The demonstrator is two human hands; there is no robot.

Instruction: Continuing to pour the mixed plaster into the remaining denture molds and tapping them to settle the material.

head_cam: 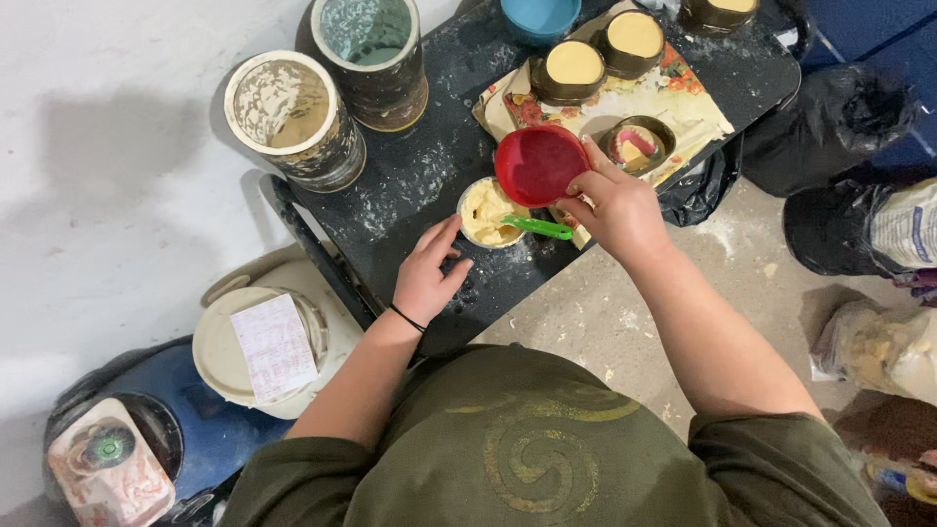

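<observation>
Right hand: my right hand (617,207) grips a red bowl (539,164) above the dough tin (485,212).
Left hand: my left hand (427,274) rests loose, fingers open, on the dark surface (410,176) beside the tin.

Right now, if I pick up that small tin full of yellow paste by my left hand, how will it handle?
The small tin looks nearly full, so probably heavy for its size. The green spoon resting on its rim could slide off if it tilts. Powder dusts the black table, so the tin may feel slippery in the left hand.
</observation>
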